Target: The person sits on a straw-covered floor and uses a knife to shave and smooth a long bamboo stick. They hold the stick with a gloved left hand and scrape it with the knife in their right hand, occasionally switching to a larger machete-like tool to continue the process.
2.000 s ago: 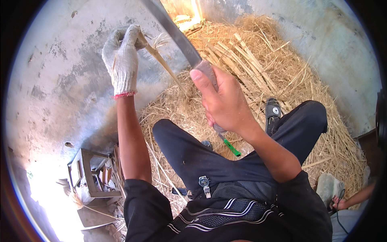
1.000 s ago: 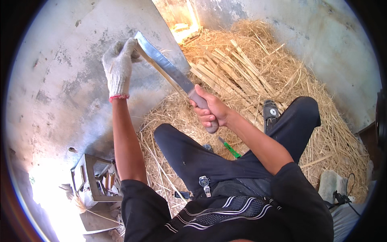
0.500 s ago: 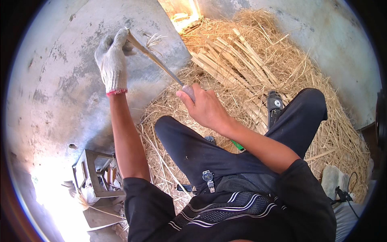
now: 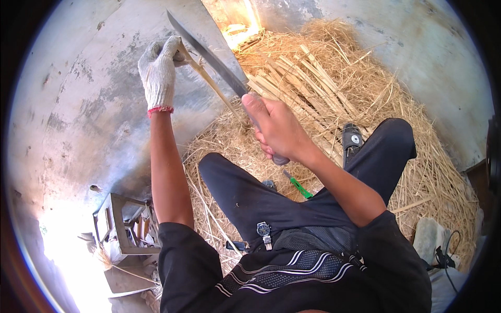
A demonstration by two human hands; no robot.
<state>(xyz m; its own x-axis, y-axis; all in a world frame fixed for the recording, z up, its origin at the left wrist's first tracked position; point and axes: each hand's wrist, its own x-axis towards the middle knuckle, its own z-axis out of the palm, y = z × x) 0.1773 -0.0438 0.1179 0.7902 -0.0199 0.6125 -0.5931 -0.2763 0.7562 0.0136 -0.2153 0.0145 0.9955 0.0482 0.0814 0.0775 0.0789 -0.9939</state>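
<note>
My left hand (image 4: 159, 75), in a white knit glove with a red cuff, is raised at the upper left. It is closed on the upper end of a thin pale strip (image 4: 210, 81), which looks like split bamboo and slants down to the right. My bare right hand (image 4: 279, 128) is wrapped round the handle of a long knife (image 4: 213, 58). The dark blade points up and left, to the right of the strip, its tip above my gloved fingers. Blade and strip appear apart.
Shavings (image 4: 386, 104) cover the floor, with several pale split strips (image 4: 302, 86) lying on them. A green-handled small knife (image 4: 300, 189) lies between my legs. Worn walls (image 4: 88, 99) rise to the left and right. An open box of scraps (image 4: 125, 227) stands at lower left.
The knife has lifted off the strip and its blade now points up beside it. My right hand has turned; my left hand and the strip have shifted slightly right.
</note>
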